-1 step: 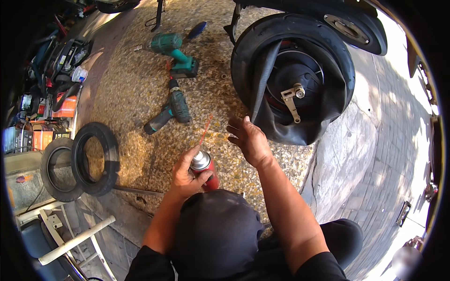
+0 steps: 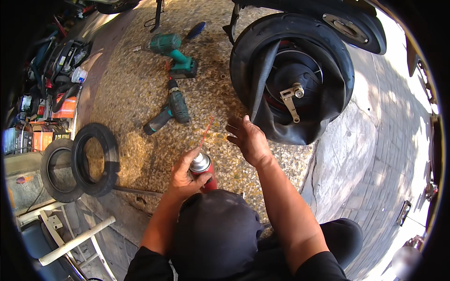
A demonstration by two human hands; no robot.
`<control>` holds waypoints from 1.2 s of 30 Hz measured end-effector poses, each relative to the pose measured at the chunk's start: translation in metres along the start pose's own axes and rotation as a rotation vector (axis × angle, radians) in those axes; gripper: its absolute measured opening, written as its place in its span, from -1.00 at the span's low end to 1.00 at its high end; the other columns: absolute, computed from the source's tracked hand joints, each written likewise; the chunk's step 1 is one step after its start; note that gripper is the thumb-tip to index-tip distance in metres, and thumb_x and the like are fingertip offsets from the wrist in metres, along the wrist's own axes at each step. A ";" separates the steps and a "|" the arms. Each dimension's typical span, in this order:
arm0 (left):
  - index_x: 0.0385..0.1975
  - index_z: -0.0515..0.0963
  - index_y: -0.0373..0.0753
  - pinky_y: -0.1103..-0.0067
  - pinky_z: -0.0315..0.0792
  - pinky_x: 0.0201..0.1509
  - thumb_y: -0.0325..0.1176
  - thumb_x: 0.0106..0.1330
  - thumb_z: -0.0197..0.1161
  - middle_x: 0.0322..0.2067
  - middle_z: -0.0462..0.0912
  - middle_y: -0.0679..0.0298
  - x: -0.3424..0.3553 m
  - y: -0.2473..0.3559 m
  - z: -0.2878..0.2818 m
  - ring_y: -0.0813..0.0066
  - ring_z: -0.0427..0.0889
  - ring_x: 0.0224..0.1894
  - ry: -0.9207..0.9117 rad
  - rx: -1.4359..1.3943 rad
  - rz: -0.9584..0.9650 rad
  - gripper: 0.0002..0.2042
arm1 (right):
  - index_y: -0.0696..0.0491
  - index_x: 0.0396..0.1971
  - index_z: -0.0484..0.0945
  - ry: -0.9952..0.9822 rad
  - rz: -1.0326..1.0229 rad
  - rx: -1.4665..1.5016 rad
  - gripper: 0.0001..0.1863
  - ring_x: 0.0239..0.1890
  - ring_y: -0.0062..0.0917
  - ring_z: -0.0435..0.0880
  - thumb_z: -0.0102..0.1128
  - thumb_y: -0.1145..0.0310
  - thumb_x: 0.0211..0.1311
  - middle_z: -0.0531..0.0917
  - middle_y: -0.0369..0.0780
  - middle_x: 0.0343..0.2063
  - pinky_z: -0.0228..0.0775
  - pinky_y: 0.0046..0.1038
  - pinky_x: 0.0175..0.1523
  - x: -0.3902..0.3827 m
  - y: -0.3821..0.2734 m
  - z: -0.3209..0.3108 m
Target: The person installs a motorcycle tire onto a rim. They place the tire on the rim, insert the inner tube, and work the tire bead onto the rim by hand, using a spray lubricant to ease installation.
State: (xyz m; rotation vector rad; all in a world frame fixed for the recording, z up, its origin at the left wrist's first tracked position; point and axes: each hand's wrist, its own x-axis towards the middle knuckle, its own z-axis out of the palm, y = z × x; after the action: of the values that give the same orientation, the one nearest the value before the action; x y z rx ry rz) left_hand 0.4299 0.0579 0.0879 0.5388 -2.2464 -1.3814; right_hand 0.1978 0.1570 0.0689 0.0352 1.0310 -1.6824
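My left hand (image 2: 185,173) is wrapped round a red spray can (image 2: 209,182) with a silver top (image 2: 200,161), from which a thin orange straw (image 2: 206,131) sticks up. My right hand (image 2: 251,143) is open with fingers spread, beside the black inner tube (image 2: 302,133) hanging out of the wheel's tyre (image 2: 246,51); whether the fingertips touch the tube I cannot tell. A metal bracket (image 2: 292,103) sits on the wheel's hub (image 2: 295,70). A cordless drill (image 2: 178,107) lies left of my hands, below a green power tool (image 2: 166,44).
Two loose tyres (image 2: 105,140) lean at the left. Behind them are boxes (image 2: 42,140) and piled parts (image 2: 65,61). A white metal frame (image 2: 77,239) stands at lower left. Above the wheel is dark vehicle bodywork (image 2: 304,7). Grey paving (image 2: 393,150) runs along the right.
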 end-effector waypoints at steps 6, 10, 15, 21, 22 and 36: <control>0.29 0.48 -0.24 0.37 0.52 0.22 -0.14 0.17 0.59 0.11 0.63 0.01 0.002 0.016 -0.022 0.23 0.67 0.10 -0.170 -0.055 -0.060 -0.31 | 0.32 0.31 0.37 -0.009 -0.002 0.024 -0.28 0.33 -0.18 0.48 -0.09 -0.10 0.59 0.50 0.01 0.29 0.34 -0.16 0.34 0.008 0.000 0.007; 0.28 0.50 -0.23 0.37 0.54 0.21 -0.11 0.16 0.59 0.11 0.63 0.01 0.003 0.024 -0.027 0.21 0.68 0.10 -0.225 -0.029 -0.095 -0.31 | 0.33 0.31 0.37 -0.034 0.025 0.027 -0.29 0.32 -0.16 0.49 -0.12 -0.08 0.61 0.52 0.04 0.27 0.36 -0.16 0.33 0.009 0.002 0.011; 0.26 0.52 -0.23 0.38 0.55 0.19 -0.13 0.15 0.60 0.11 0.64 0.02 0.008 0.028 -0.029 0.22 0.69 0.09 -0.246 0.009 -0.075 -0.32 | 0.35 0.35 0.29 -0.065 0.065 0.014 -0.26 0.35 -0.12 0.46 -0.09 -0.08 0.60 0.44 0.07 0.34 0.31 -0.13 0.39 0.011 0.002 0.010; 0.27 0.50 -0.19 0.38 0.56 0.18 -0.23 0.13 0.59 0.09 0.65 0.04 0.004 0.027 -0.032 0.23 0.70 0.07 -0.252 0.002 -0.096 -0.33 | 0.35 0.31 0.33 -0.034 0.076 0.006 -0.30 0.24 -0.19 0.56 -0.10 -0.05 0.61 0.51 0.04 0.26 0.39 -0.20 0.30 0.011 0.003 0.015; 0.28 0.49 -0.18 0.38 0.56 0.18 -0.25 0.13 0.59 0.09 0.65 0.04 0.003 0.024 -0.031 0.22 0.70 0.07 -0.253 0.000 -0.081 -0.33 | 0.34 0.27 0.39 -0.024 0.067 -0.011 -0.32 0.21 -0.22 0.59 -0.10 -0.05 0.61 0.56 0.01 0.20 0.42 -0.23 0.26 0.011 0.003 0.014; 0.42 0.26 -0.37 0.35 0.38 0.33 -0.45 0.23 0.47 0.21 0.49 -0.09 -0.064 -0.065 -0.109 0.17 0.52 0.22 0.460 0.906 -0.182 -0.25 | 0.16 -0.38 0.56 0.293 -0.187 -0.207 -0.69 -0.59 -0.51 0.57 0.21 0.22 0.49 0.60 -0.23 -0.52 0.49 -0.44 -0.48 -0.016 -0.063 -0.028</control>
State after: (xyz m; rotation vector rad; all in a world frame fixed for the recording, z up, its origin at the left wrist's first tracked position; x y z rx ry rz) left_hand 0.5494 -0.0145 0.0622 1.2207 -2.3429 -0.1620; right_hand 0.1408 0.1883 0.0973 0.0522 1.4632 -1.7627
